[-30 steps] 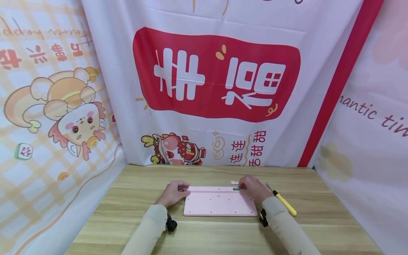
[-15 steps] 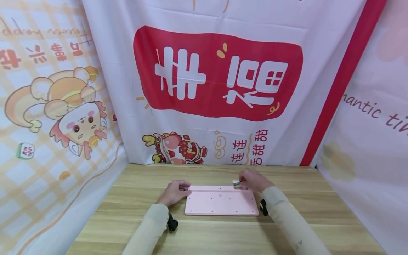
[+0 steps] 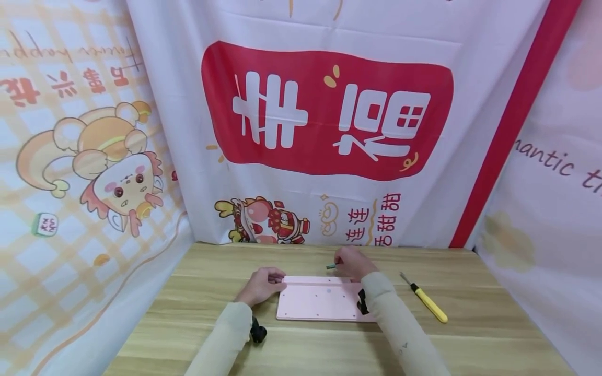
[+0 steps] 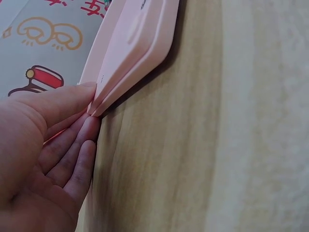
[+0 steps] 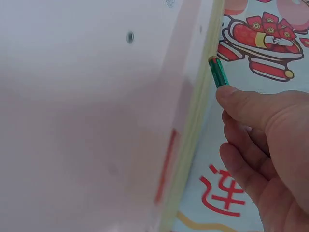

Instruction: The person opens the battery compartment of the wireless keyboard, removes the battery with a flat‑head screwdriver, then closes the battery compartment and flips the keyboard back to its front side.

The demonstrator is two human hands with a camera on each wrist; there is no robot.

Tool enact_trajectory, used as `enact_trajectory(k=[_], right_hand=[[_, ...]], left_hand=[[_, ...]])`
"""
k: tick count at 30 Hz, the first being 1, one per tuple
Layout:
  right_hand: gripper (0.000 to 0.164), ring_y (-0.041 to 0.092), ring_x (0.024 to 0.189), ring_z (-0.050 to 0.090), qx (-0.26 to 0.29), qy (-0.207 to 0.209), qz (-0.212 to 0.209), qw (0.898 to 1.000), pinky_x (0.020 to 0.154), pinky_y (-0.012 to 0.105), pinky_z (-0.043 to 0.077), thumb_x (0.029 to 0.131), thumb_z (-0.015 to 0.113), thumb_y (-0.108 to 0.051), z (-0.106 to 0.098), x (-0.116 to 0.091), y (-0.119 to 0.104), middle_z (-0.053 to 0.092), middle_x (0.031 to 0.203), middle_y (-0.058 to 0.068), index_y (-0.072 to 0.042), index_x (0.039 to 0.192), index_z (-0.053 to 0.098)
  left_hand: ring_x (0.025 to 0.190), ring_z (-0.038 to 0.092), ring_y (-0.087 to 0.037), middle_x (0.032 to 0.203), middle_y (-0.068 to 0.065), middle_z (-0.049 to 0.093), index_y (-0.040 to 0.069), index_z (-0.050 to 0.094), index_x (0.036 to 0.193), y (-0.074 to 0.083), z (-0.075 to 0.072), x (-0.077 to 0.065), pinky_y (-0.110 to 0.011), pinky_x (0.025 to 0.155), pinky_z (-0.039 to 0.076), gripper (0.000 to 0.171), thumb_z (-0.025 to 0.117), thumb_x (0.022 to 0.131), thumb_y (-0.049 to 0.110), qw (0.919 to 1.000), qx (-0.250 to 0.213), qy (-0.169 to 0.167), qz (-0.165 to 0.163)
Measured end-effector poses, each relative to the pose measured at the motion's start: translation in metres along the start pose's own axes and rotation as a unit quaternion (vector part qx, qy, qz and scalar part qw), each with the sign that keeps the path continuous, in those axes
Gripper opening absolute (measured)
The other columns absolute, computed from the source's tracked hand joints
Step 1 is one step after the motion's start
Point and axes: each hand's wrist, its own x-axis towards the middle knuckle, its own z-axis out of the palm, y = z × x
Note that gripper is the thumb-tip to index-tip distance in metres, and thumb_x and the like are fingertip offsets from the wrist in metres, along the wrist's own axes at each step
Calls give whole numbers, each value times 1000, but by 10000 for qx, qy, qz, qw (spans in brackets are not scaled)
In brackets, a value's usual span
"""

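Note:
A pink keyboard (image 3: pixel 315 300) lies face down on the table, its underside dotted with small screws. My left hand (image 3: pixel 261 285) grips its far left corner, thumb on top and fingers against the edge in the left wrist view. My right hand (image 3: pixel 354 262) pinches a small green battery (image 5: pixel 219 72) between thumb and fingers, just beyond the keyboard's far edge. In the right wrist view a reddish slot (image 5: pixel 166 166) shows in the raised strip along that edge. The right forearm covers the keyboard's right part in the head view.
A screwdriver (image 3: pixel 429 304) with a yellow handle lies on the wooden table (image 3: pixel 475 334) to the right. Printed cloth (image 3: pixel 324 209) hangs behind the table and along both sides.
My right hand has lifted the battery from the keyboard's far right slot and carried it left along the far edge. The left hand keeps its grip on the corner.

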Motion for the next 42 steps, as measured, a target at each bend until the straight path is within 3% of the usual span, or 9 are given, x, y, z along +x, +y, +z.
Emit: enact_trajectory(k=[3, 11, 23, 27, 32, 36, 42], right_hand=[[7, 13, 71, 63, -31, 68, 31, 10000, 62, 28, 56, 90, 78, -1, 11, 7, 1, 72, 87, 2, -7, 94, 76], [5, 12, 80, 64, -97, 69, 328, 9994, 73, 30, 59, 92, 78, -5, 26, 16, 7, 71, 88, -1, -9, 94, 75], [6, 13, 79, 64, -87, 272, 94, 9995, 75, 32, 60, 91, 79, -3, 33, 13, 12, 72, 86, 1, -8, 90, 76], [5, 14, 82, 65, 87, 187, 263, 9994, 72, 33, 60, 94, 77, -6, 22, 12, 14, 73, 93, 3, -8, 98, 77], [16, 18, 90, 67, -17, 235, 282, 9993, 83, 40, 61, 92, 78, -4, -1, 7, 22, 75, 100, 7, -5, 108, 77], [15, 18, 84, 62, -113, 267, 201, 9994, 77, 39, 56, 88, 80, -2, -16, 2, 38, 74, 96, 9, -3, 103, 77], [6, 14, 77, 61, -25, 39, 174, 9998, 71, 33, 54, 92, 79, -6, -25, -10, 62, 74, 89, 6, -5, 97, 78]], left_hand=[[101, 70, -16, 109, -3, 76, 10, 75, 121, -1, 2, 1, -39, 95, 61, 27, 80, 95, 17, 10000, -23, 9, 32], [101, 71, -17, 110, -5, 77, 8, 76, 120, -1, 6, 3, -39, 94, 62, 28, 81, 93, 16, 9997, -39, 6, 223], [101, 70, -18, 111, -6, 76, 8, 75, 120, -2, 4, 2, -41, 95, 62, 28, 81, 93, 16, 9998, -59, -9, 199], [102, 70, -18, 111, -5, 76, 8, 75, 121, 0, 1, 1, -41, 96, 62, 29, 81, 94, 16, 9999, -19, 29, 127], [101, 70, -17, 110, -3, 76, 10, 75, 122, -2, 0, 4, -40, 96, 62, 30, 81, 93, 18, 9999, 32, 59, 105], [101, 70, -17, 110, -3, 76, 11, 75, 122, -4, 0, 6, -41, 96, 62, 30, 81, 93, 18, 9999, 15, 64, 113], [101, 71, -16, 109, -3, 76, 11, 75, 121, -6, 2, 6, -40, 96, 62, 29, 81, 93, 18, 9999, 8, 32, 110]])
